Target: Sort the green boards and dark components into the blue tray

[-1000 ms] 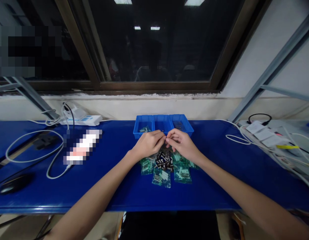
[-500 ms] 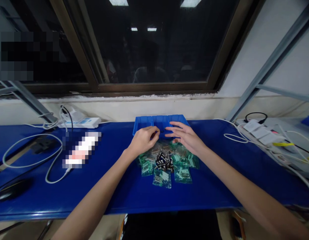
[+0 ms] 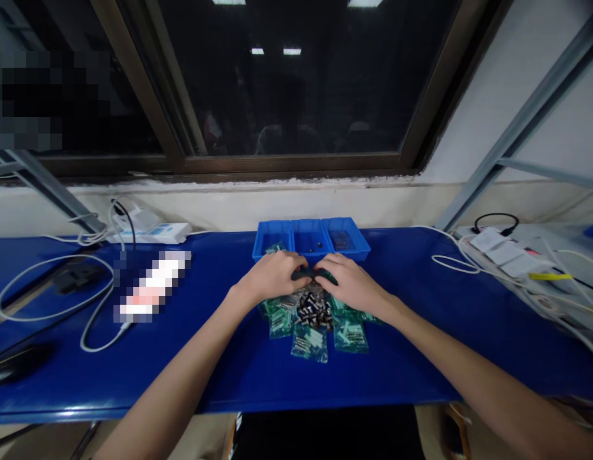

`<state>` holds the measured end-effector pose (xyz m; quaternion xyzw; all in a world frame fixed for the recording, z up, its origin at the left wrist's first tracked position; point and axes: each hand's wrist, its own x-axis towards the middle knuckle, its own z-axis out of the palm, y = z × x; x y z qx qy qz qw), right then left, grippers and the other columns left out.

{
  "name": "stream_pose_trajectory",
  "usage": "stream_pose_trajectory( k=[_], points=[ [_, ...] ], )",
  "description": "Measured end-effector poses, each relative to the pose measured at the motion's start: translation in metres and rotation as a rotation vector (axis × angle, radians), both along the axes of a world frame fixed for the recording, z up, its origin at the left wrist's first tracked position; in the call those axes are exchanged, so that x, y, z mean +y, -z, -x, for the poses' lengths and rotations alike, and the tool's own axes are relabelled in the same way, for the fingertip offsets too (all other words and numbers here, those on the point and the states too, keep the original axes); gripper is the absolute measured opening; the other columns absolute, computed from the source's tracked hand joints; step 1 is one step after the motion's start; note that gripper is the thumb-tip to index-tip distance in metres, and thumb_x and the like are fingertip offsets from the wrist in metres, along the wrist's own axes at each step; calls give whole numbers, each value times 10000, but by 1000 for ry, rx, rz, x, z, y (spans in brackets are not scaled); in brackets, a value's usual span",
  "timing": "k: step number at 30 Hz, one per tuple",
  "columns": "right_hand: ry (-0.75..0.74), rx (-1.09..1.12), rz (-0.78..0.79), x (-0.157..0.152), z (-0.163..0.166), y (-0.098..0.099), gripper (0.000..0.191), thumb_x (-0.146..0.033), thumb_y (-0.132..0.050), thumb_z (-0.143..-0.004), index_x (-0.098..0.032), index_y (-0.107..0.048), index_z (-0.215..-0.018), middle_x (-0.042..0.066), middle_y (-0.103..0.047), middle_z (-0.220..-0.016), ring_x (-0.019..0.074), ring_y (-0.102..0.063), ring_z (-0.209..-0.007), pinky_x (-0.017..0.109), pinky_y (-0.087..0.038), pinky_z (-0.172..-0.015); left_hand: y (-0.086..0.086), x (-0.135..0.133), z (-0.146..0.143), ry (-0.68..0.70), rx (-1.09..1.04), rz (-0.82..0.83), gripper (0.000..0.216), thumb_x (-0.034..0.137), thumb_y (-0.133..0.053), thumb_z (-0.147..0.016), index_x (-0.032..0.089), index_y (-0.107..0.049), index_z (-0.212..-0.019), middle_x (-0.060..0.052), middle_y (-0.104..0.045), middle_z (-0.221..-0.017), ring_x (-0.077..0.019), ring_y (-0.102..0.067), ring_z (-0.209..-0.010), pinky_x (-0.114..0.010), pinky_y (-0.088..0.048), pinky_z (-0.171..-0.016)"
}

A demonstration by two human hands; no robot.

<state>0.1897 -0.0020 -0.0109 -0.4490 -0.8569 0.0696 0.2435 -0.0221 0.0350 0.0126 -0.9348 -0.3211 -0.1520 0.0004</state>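
Note:
A heap of small green-tinted plastic bags (image 3: 308, 338) with metal parts lies on the blue table (image 3: 229, 377), with a clump of small dark cylinders (image 3: 314, 310) on top. My left hand (image 3: 272, 275) and my right hand (image 3: 347, 281) rest palm down on the far side of the heap, fingertips meeting over a dark-looking bag between them. Both hands' fingers are curled around it. Just behind the hands stand three joined blue bins (image 3: 310, 237).
A white power strip (image 3: 153, 231) and looping white cables (image 3: 47, 287) lie at the left, with a black mouse (image 3: 16, 361) near the front edge. More cables and white adapters (image 3: 507, 255) crowd the right. A dark window (image 3: 296, 83) fills the wall behind.
The hands pinched something together above the heap, then parted with the right hand spread open. Now both have dropped onto the back of the heap and closed on a bag.

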Motion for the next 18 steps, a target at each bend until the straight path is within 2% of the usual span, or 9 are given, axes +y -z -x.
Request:
stream_pose_trajectory(
  k=[6,11,15,18],
  points=[
    [-1,-47,31,1,-4,-3,182,-280,-541,-932,-197,-635,-1063,102,-661,-1035,278,-594,-1010,411,-484,-813,4,-2,-4,-15,30,-64,225,325,-529,-895,169,-646,-1006,-93,-698,-925,-207,-660,-756,-291,-417,-537],
    [-9,-47,-6,4,-5,-1,180,-211,-465,-952,-191,-644,-960,89,-678,-941,248,-623,-925,387,-477,-786,5,-3,-6,-26,53,-76,191,287,-509,-908,171,-641,-984,-79,-671,-919,-196,-647,-748,-280,-407,-527],
    [-20,-5,-34,4,-4,-1,225,-170,-411,-968,-184,-634,-945,89,-681,-954,235,-634,-916,369,-475,-783,6,-4,-8,-40,-4,-88,189,259,-488,-927,169,-647,-976,-74,-640,-909,-176,-628,-731,-275,-414,-543],
    [-11,78,-81,3,-3,-4,222,-170,-404,-975,-185,-625,-986,90,-685,-991,229,-639,-943,361,-474,-804,6,-4,-10,-57,-125,-61,195,264,-479,-948,171,-648,-979,-67,-627,-913,-177,-623,-775,-279,-439,-600]
  ],
)
